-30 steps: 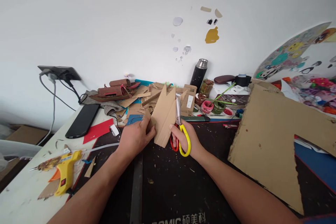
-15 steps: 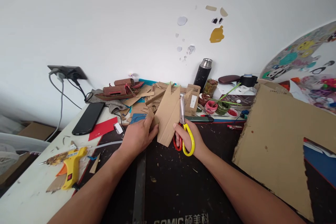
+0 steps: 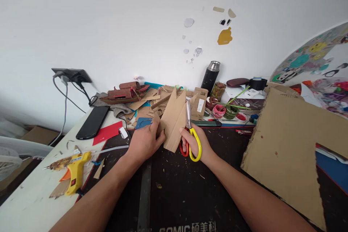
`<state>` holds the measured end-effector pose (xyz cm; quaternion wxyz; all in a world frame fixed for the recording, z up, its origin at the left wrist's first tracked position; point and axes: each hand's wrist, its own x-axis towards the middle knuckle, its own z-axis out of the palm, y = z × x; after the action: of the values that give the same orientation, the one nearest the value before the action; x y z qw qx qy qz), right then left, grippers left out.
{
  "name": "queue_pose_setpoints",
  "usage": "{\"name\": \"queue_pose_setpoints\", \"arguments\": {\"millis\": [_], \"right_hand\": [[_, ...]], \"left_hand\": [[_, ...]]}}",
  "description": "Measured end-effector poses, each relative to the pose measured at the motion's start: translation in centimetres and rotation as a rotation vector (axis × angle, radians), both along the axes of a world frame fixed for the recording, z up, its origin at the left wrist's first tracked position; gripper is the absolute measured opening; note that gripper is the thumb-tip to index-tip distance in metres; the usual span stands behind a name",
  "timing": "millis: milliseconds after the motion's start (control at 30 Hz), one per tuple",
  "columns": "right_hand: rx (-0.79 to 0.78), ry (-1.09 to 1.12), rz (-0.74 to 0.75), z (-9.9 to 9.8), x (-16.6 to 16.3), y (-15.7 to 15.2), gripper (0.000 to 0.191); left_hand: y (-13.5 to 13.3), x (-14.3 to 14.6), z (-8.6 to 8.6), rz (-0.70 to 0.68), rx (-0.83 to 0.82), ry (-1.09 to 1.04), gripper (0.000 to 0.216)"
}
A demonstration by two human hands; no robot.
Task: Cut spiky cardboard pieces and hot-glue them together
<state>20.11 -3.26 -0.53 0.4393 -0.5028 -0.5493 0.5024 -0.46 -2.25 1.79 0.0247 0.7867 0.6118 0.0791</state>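
My left hand (image 3: 145,139) pinches the left edge of a brown cardboard piece (image 3: 174,123), which has a notched, pointed top and a crease down its length. In my right hand (image 3: 199,141) is a pair of scissors (image 3: 195,145) with one yellow and one red handle loop. The metal blades point away from me, along the right edge of the cardboard piece, and look nearly closed. My right thumb rests by that piece's lower right edge. Both hands are above a dark desk mat (image 3: 185,192).
A yellow glue gun (image 3: 76,174), a black phone (image 3: 92,123) and red paper (image 3: 107,133) lie left. Behind are cardboard scraps (image 3: 163,98), a brown model boat (image 3: 122,94), a thermos (image 3: 210,76) and paint jars (image 3: 219,111). A large cardboard sheet (image 3: 282,148) covers the right side.
Hardly anything differs. The view has shifted slightly, and both hands keep their hold on the cardboard piece and the scissors.
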Motion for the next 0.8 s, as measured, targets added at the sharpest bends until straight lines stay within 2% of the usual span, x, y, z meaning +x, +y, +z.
{"name": "queue_pose_setpoints", "arguments": {"millis": [233,367,467,600,800], "right_hand": [[-0.033,0.019,-0.011,0.2,0.0,0.1,0.032],[-0.052,0.072,-0.022,-0.1,0.0,0.4,0.033],[-0.054,0.073,-0.020,-0.3,-0.1,0.4,0.032],[-0.056,0.061,-0.022,-0.2,-0.1,0.3,0.032],[-0.038,0.037,-0.016,-0.1,-0.1,0.2,0.030]], "left_hand": [[0.5,-0.9,-1.1,-0.042,-0.047,-0.430,0.040],[0.7,-1.0,-1.2,-0.092,-0.145,-0.719,0.038],[0.7,-1.0,-1.2,-0.084,-0.209,-0.845,0.042],[0.6,-1.0,-1.1,-0.087,-0.179,-0.765,0.041],[0.4,-0.7,-0.9,-0.030,-0.040,-0.285,0.036]]}}
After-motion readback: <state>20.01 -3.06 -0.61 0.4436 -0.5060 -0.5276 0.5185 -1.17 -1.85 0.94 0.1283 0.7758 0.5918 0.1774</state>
